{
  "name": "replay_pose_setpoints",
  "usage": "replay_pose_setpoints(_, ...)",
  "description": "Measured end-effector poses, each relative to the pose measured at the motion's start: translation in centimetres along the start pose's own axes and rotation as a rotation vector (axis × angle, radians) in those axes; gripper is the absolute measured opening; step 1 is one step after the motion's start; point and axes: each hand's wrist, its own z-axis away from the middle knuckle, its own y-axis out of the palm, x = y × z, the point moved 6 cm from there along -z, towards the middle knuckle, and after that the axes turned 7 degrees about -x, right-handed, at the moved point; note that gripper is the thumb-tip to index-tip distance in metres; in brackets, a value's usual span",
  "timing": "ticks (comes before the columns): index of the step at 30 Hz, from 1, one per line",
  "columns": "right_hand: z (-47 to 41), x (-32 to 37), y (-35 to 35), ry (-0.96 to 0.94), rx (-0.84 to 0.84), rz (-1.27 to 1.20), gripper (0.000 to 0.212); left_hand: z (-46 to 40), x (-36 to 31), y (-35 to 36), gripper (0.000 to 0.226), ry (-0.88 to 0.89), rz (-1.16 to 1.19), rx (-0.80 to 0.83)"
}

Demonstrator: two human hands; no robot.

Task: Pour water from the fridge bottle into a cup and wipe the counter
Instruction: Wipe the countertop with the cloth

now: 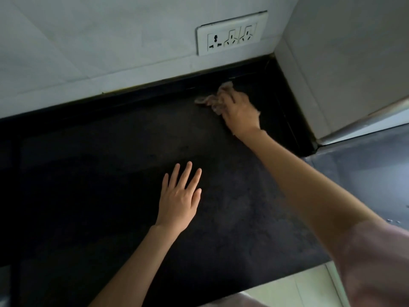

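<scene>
Right hand (240, 111) bunches a cloth (215, 99) on the dark counter (110, 196) just below the wall socket (231, 34), likely wiping; left hand (180, 196) lies flat and empty nearer the person, probably bracing.

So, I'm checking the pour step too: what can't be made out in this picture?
- Head view: no bottle or cup shows; whether water was poured cannot be told.
- The cloth is partly hidden under the right hand.
- The counter is too dark to show wet spots.
- Whether the left hand touches it is unclear.
</scene>
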Motion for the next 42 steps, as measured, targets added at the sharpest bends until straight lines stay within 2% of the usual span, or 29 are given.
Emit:
replay_pose_setpoints(2,-0.9,-4.4,-0.6,0.177,-0.03,0.108,0.043,0.0,0.0,-0.1,0.053,0.006,0.004,0.004)
replay_pose_setpoints(4,0.3,-6.8,-1.5,0.273,-0.049,0.202,0.044,0.0,0.0,-0.1,0.053,0.015,0.006,0.003)
replay_pose_setpoints(8,7.4,-5.6,-3.6,0.282,-0.072,0.277,0.052,0.1,0.0,-0.1,0.053,0.012,0.009,-0.001)
replay_pose_setpoints(10,12.1,-4.7,-4.7,0.3,-0.132,0.245,0.051,0.1,0.0,0.0,0.053,0.014,0.015,-0.003)
replay_pose_setpoints(13,17.2,-4.0,-4.8,0.354,-0.134,0.161,0.049,0.1,0.1,0.1,0.053,0.013,0.029,-0.021)
replay_pose_setpoints(16,15.2,-4.2,-4.1,0.315,-0.167,0.062,0.046,0.1,0.1,0.3,0.053,0.013,0.023,-0.034)
replay_pose_setpoints(19,8.2,-5.3,-2.6,0.225,-0.165,0.064,0.044,0.2,0.0,0.3,0.053,0.021,0.006,-0.039)
replay_pose_setpoints(22,1.8,-6.7,-1.2,0.248,-0.076,0.057,0.049,0.2,0.1,0.3,0.054,0.031,-0.004,-0.035)
replay_pose_setpoints(24,0.6,-7.4,-0.9,0.283,-0.058,0.041,0.05,0.2,0.1,0.3,0.053,0.031,-0.01,-0.031)
replay_pose_setpoints(27,4.4,-7.0,-2.4,0.252,-0.127,-0.038,0.049,0.2,0.0,0.1,0.05,0.031,-0.003,-0.033)
replay_pose_setpoints(29,9.7,-6.3,-3.9,0.218,-0.179,-0.049,0.048,0.1,0.1,0.1,0.051,0.027,0.008,-0.025)
replay_pose_setpoints(31,16.1,-5.9,-5.6,0.268,-0.205,-0.059,0.049,0.1,0.0,0.0,0.05,0.027,0.006,-0.027)
replay_pose_setpoints(34,24.9,-5.0,-7.8,0.349,-0.185,-0.065,0.053,0.1,-0.2,-0.2,0.049,0.022,0.007,-0.044)
replay_pose_setpoints(36,27.9,-4.6,-8.2,0.324,-0.145,-0.058,0.051,0.1,-0.3,-0.2,0.052,0.012,0.015,-0.044)
replay_pose_setpoints(39,26.3,-4.9,-7.8,0.285,-0.129,-0.055,0.047,0.1,-0.2,-0.1,0.054,0.007,0.002,-0.025)
replay_pose_setpoints(42,20.1,-5.4,-5.9,0.26,-0.121,-0.025,0.043,0.1,-0.2,-0.1,0.054,0.016,-0.008,-0.007)
